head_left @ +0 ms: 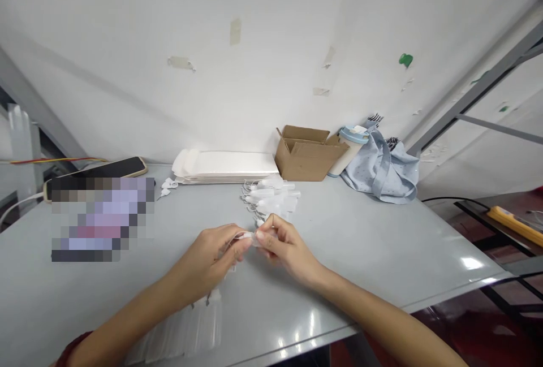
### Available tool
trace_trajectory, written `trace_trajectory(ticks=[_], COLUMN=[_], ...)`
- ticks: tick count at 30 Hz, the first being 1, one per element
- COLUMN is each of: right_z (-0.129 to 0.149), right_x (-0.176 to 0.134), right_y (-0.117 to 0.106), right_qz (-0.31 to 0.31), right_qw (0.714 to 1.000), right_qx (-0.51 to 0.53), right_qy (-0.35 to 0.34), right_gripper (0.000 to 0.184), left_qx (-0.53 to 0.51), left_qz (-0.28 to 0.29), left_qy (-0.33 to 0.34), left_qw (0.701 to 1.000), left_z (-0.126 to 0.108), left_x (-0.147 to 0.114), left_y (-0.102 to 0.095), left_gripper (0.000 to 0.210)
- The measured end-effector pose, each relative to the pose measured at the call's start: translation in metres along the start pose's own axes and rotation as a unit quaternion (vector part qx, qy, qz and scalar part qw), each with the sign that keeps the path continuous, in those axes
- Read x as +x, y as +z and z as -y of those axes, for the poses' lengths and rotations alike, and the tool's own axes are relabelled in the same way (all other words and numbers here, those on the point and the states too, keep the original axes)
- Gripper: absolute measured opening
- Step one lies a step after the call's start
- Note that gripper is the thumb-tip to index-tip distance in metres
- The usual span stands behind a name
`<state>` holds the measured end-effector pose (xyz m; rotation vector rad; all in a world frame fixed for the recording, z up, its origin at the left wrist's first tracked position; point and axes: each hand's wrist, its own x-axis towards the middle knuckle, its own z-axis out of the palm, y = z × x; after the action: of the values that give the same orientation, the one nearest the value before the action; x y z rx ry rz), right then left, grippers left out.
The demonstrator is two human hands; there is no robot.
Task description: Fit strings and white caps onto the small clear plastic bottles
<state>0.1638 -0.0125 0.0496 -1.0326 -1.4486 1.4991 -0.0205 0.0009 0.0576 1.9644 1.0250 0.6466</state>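
Near the middle of the table, my left hand [223, 251] pinches a small white plastic piece [245, 235] with a thin cord or wire trailing from it. My right hand [282, 245] closes its thumb and fingers on the clear end [257, 238] of the same piece, so the two hands almost touch. Just beyond them lies a pile of clear tubes with white caps [271, 197] and thin grey cords. More clear tubes [186, 327] lie in a row under my left forearm, partly hidden by it. The exact kind of the held piece is too small to tell.
Flat white cartons [229, 166] are stacked by the wall, with small white pieces [168, 184] at their left. An open cardboard box [305, 158], a lidded cup [348, 149] and a blue cloth bag [382, 169] stand right of them. A dark phone [102, 172] lies left, beside a blurred-out object [104, 220].
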Motion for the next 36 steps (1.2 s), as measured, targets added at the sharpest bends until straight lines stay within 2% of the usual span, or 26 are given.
trace_trajectory(ticks=[2,4,5,7,9,11,14,17,20,23,25,27,29,31,32,33,36], right_z=[-0.003,-0.006,-0.007,-0.008,-0.007,-0.005,-0.004,-0.001,0.002,0.001,0.0,-0.002,-0.004,-0.005,-0.006,-0.007,-0.01], right_x=[-0.001,-0.003,-0.004,-0.004,-0.004,-0.003,0.001,0.003,0.004,0.004,0.006,0.009,0.013,0.018,0.021,0.025,0.035], right_y=[-0.003,-0.006,-0.007,-0.008,-0.007,-0.005,-0.002,-0.002,-0.003,-0.004,-0.006,-0.011,-0.021,-0.033,-0.039,-0.046,-0.062], right_qz=[-0.016,-0.01,-0.001,0.013,0.014,0.009,0.027,0.056,0.065,0.067,0.048,-0.025,-0.128,-0.205,-0.23,-0.251,-0.286], right_qw=[0.988,0.954,0.94,0.938,0.96,0.983,0.999,0.986,0.98,0.987,0.996,0.998,0.966,0.918,0.9,0.887,0.867], right_qx=[-0.129,-0.251,-0.284,-0.29,-0.238,-0.16,-0.027,0.072,0.104,0.092,0.043,-0.059,-0.187,-0.281,-0.308,-0.323,-0.337], right_qy=[-0.084,-0.164,-0.186,-0.189,-0.148,-0.086,0.031,0.136,0.159,0.114,0.058,-0.026,-0.12,-0.188,-0.205,-0.213,-0.229], right_gripper=[0.028,0.026,0.025,0.023,0.022,0.026,0.035,0.041,0.042,0.04,0.036,0.03,0.024,0.021,0.02,0.019,0.018], left_qx=[-0.057,-0.085,-0.088,-0.078,-0.025,0.072,0.221,0.284,0.256,0.196,0.169,0.158,0.175,0.246,0.312,0.384,0.432], left_qz=[0.039,0.076,0.088,0.092,0.071,0.033,-0.013,-0.027,-0.018,0.001,-0.002,-0.029,-0.083,-0.144,-0.164,-0.176,-0.218], left_qy=[-0.049,-0.065,-0.063,-0.043,0.014,0.101,0.206,0.237,0.214,0.174,0.143,0.092,0.033,-0.009,-0.024,-0.041,-0.059], left_qw=[0.996,0.991,0.99,0.992,0.997,0.992,0.953,0.929,0.942,0.965,0.975,0.983,0.981,0.958,0.935,0.905,0.873], left_z=[-0.003,-0.006,-0.006,-0.006,-0.001,0.007,0.022,0.028,0.023,0.014,0.011,0.012,0.02,0.031,0.037,0.042,0.051], left_x=[0.0,-0.001,-0.001,-0.002,-0.003,-0.004,-0.005,-0.005,-0.004,-0.001,0.002,0.006,0.011,0.014,0.014,0.014,0.012], left_y=[-0.003,-0.006,-0.006,-0.005,-0.002,0.004,0.012,0.015,0.012,0.005,-0.002,-0.012,-0.027,-0.046,-0.056,-0.067,-0.092], left_gripper=[0.04,0.04,0.039,0.038,0.035,0.033,0.03,0.029,0.029,0.027,0.026,0.026,0.029,0.031,0.031,0.032,0.037])
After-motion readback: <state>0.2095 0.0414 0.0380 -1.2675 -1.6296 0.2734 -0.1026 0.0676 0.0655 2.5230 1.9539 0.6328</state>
